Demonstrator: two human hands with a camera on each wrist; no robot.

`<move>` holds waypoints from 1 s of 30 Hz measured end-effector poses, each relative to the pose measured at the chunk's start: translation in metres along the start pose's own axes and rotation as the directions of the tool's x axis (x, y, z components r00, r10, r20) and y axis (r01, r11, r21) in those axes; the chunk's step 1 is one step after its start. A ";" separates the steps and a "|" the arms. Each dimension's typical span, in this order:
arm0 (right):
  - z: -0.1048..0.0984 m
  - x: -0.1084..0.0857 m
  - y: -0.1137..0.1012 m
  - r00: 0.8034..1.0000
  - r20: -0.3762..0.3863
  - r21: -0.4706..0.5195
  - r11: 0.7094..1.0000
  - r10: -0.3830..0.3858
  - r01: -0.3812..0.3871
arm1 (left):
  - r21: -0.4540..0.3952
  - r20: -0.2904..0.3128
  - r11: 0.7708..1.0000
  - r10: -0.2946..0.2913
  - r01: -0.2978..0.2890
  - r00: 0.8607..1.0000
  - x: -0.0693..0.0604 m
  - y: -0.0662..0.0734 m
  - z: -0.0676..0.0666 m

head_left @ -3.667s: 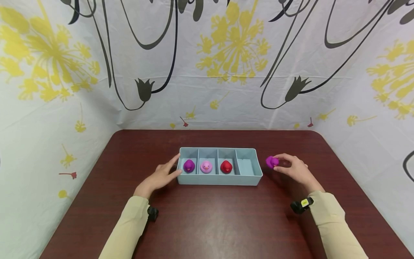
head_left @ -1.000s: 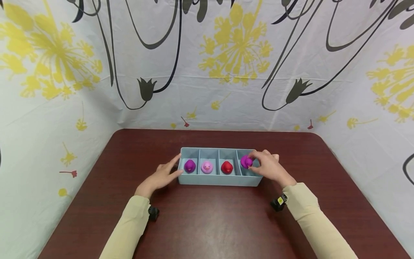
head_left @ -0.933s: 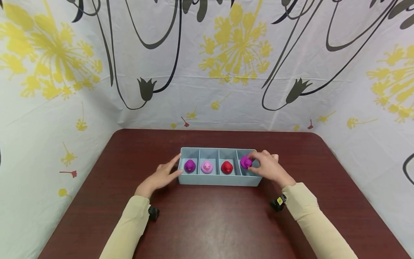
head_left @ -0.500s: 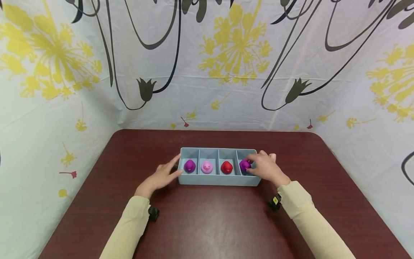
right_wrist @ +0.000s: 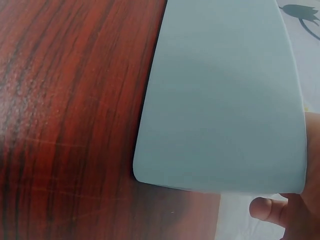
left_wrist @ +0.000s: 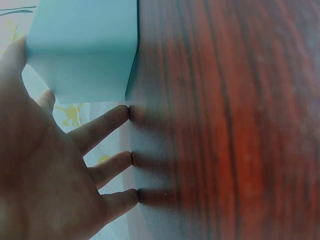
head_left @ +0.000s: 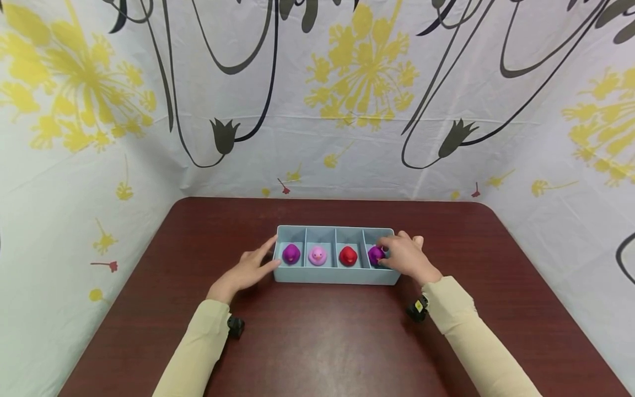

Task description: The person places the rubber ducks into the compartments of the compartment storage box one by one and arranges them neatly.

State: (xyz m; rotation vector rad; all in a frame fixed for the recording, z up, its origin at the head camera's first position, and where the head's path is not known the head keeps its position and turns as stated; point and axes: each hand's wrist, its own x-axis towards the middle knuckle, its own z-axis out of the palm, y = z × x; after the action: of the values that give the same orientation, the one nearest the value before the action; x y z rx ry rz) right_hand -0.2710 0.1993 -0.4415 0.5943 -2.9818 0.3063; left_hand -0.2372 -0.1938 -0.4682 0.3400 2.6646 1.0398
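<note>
A light blue tray [head_left: 337,276] with a row of compartments stands on the table. From the left, its compartments hold a purple rubber duck [head_left: 291,254], a pink duck [head_left: 317,256], a red duck [head_left: 348,256] and a second purple duck [head_left: 375,256]. My right hand [head_left: 410,259] reaches over the tray's right end and holds this last duck low in its compartment, partly covering it. In the right wrist view the tray's wall [right_wrist: 225,100] hides the duck. My left hand [head_left: 243,274] touches the tray's left end with thumb and index; the other fingers [left_wrist: 107,127] are spread, fairly straight.
A dark red-brown wooden table [head_left: 317,342] lies beneath everything. Behind and beside it hangs a white cloth [head_left: 297,99] printed with yellow and grey flowers. Black devices are strapped at both wrists, such as the left wrist camera [head_left: 235,326].
My right hand has carried the second purple duck leftward from beside the tray and lowered it into the rightmost compartment. In the last half second it barely moves. My left hand stays put.
</note>
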 end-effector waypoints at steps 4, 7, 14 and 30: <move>-0.002 -0.001 -0.003 1.000 0.011 0.005 1.000 0.007 -0.007 | -0.003 0.000 1.000 0.002 -0.002 1.000 0.000 0.000 0.000; -0.003 -0.001 -0.004 1.000 0.018 0.001 1.000 0.011 -0.011 | -0.004 -0.001 1.000 -0.001 0.001 1.000 0.000 0.001 0.000; -0.005 0.000 -0.005 0.999 0.034 -0.023 1.000 0.017 -0.017 | -0.002 -0.001 1.000 0.004 -0.004 1.000 -0.001 0.002 -0.001; -0.007 -0.001 -0.005 0.999 0.043 -0.050 0.999 0.010 -0.008 | 0.006 0.000 1.000 0.005 -0.005 1.000 0.001 0.000 -0.001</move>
State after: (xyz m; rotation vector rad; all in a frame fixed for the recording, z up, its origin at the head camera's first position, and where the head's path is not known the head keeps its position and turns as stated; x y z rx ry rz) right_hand -0.2678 0.1962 -0.4344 0.5903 -3.0240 0.2212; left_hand -0.2380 -0.1942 -0.4679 0.3486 2.6690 1.0337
